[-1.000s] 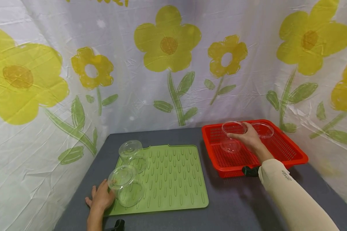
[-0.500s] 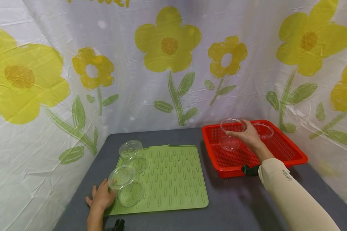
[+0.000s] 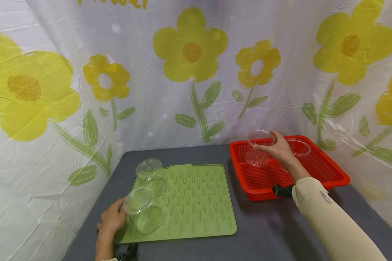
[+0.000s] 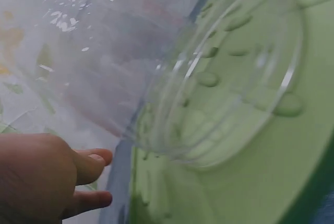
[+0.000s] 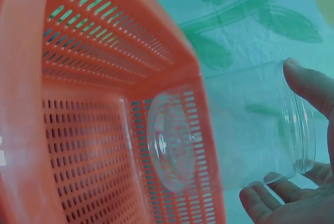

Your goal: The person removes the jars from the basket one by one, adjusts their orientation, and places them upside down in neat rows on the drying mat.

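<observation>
My right hand (image 3: 280,148) grips a clear plastic jar (image 3: 256,158) by its threaded rim, with thumb and fingers on opposite sides in the right wrist view. The jar's base points down into the red basket (image 3: 254,195). Another clear jar (image 3: 298,148) stands in the basket, partly behind my right hand. My left hand (image 3: 112,216) is beside the near clear jar (image 3: 147,217), which stands upside down on the green mat (image 3: 199,203); whether its fingers touch the jar is unclear. Farther back, a second upside-down clear jar (image 3: 150,174) stands at the mat's left edge.
The grey table (image 3: 248,232) carries the mat on the left and the basket on the right. A flower-printed curtain (image 3: 170,119) hangs behind and along both sides. The basket's raised walls surround the two right-hand jars.
My right hand has raised its jar slightly and shifted it a little left. My left hand has turned and moved slightly upward beside the near jar. The jars on the mat have stayed put.
</observation>
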### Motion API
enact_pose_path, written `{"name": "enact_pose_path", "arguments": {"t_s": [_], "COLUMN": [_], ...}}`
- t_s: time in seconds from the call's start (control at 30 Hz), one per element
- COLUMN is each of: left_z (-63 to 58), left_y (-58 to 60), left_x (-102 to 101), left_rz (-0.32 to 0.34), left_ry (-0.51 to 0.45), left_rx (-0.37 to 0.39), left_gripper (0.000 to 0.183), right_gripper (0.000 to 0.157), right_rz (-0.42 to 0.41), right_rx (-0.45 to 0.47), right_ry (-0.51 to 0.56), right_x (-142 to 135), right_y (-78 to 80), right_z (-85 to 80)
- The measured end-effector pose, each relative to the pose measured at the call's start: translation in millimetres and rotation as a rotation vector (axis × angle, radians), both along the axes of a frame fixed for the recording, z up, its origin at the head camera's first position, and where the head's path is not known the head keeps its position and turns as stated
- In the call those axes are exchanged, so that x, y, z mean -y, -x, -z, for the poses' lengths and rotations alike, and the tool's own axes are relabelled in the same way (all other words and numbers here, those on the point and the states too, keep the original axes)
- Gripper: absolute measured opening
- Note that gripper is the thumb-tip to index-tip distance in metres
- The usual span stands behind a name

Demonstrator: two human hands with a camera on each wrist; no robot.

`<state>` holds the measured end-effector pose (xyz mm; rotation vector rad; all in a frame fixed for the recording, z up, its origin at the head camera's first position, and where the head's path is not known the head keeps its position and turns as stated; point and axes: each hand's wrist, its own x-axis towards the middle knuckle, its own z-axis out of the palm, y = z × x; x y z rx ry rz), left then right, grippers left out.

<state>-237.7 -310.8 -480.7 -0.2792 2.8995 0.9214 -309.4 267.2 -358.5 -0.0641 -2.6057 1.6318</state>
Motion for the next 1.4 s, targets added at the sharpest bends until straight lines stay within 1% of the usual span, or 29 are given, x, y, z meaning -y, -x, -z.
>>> {"name": "enact_pose_path", "arguments": {"t_s": [0.1, 0.2, 0.3, 0.4, 0.47, 0.57, 0.67, 0.73, 0.83, 1.0, 1.03, 1.2, 1.4], "left_z": [-9.8, -23.7, -42.2, -64.1, -78.1, -96.6, -110.0, -116.7, -122.8, -126.9, -127.3, -125.4, -120.8], "left_y": [-0.2, -0.7, -2.9, -4.5, -5.5, -4.5, -0.1, 3.8, 10.4, 21.3, 23.2, 32.5, 40.2], "left_x": [1.8, 6.2, 11.6, 12.9, 10.2, 1.0, -12.7, -22.8, -38.2, -63.3, -67.7, -85.6, -107.3], "left_rz": [-0.007, -0.003, -0.024, -0.056, -0.072, -0.071, -0.066, -0.052, -0.012, 0.055, 0.068, 0.144, 0.210], "left_ry": [0.014, 0.011, -0.014, -0.034, -0.047, -0.076, -0.113, -0.141, -0.153, -0.154, -0.157, -0.180, -0.192], "left_rx": [-0.048, -0.091, -0.159, -0.269, -0.334, -0.419, -0.479, -0.498, -0.531, -0.561, -0.558, -0.550, -0.528], "left_gripper": [0.053, 0.053, 0.053, 0.051, 0.051, 0.049, 0.048, 0.047, 0.046, 0.045, 0.045, 0.047, 0.050], "right_gripper": [0.118, 0.117, 0.115, 0.114, 0.113, 0.112, 0.111, 0.110, 0.109, 0.108, 0.107, 0.103, 0.100], "right_rz": [0.006, 0.007, 0.002, 0.001, 0.003, 0.003, -0.007, -0.021, -0.035, -0.044, -0.049, -0.083, -0.114], "right_rx": [-0.002, -0.010, -0.021, -0.033, -0.044, -0.065, -0.075, -0.072, -0.074, -0.106, -0.117, -0.156, -0.182], "right_ry": [-0.006, -0.002, -0.005, -0.012, -0.020, -0.037, -0.040, -0.034, -0.022, -0.029, -0.026, -0.018, -0.041], "right_x": [2.3, 4.5, 7.3, 10.4, 12.3, 14.3, 16.8, 18.8, 24.1, 35.1, 37.4, 48.8, 59.6], "right_y": [-0.6, -1.6, -2.0, -2.0, -1.9, -1.6, -1.7, -1.8, -1.9, -1.3, -1.3, -2.5, -3.3], "right_z": [-4.5, -8.8, -12.6, -16.9, -19.9, -23.7, -26.7, -28.2, -30.3, -34.0, -34.8, -39.1, -41.2]}}
